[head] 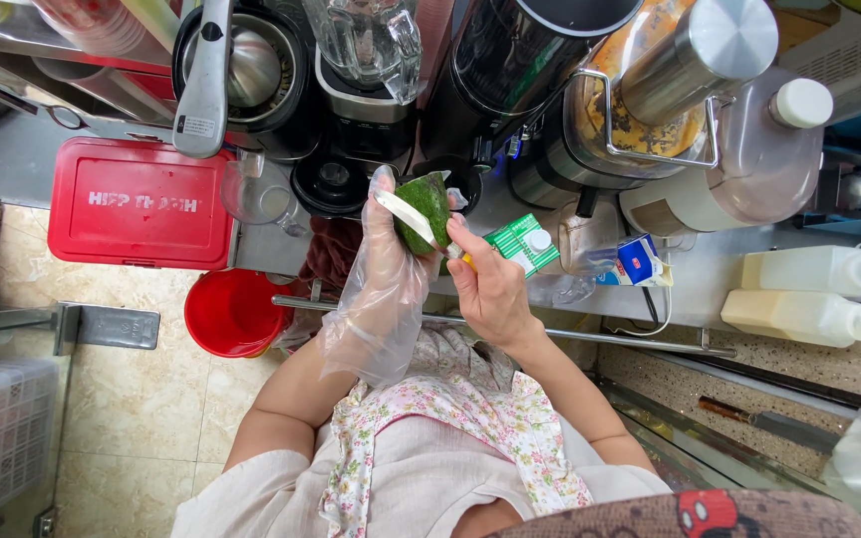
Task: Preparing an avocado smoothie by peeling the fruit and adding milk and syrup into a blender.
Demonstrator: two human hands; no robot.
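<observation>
Head cam looks straight down over the person's chest. Left hand (386, 261) wears a loose clear plastic glove, forearm rising from lower left, wrist bent so the fingers curl up around the left and back side of a green avocado (429, 206); grip is closed on the fruit, holding it up in the air over the counter edge, not resting on anything. Right hand (490, 284) is bare, forearm coming in from lower right, fingers wrapped tight round the handle of a knife (409, 219); a bit of yellow handle shows at the thumb. The blade runs up-left from that hand, lying diagonally across the avocado's near face, touching it; can't tell how deep it sits. So the avocado is between the 2 hands, cupped by the left, with the right just below and right of it. Directly behind the right hand: a small green-and-white carton (521, 244) on the steel counter, a blue-and-white carton (636, 261) further right. 2 pale squeeze bottles (809, 292) lie well to the right. Blender jug (369, 40) and juicer machines stand above the hands. Red bucket (231, 312) and red lidded box (140, 204) sit to the left on the floor side.
</observation>
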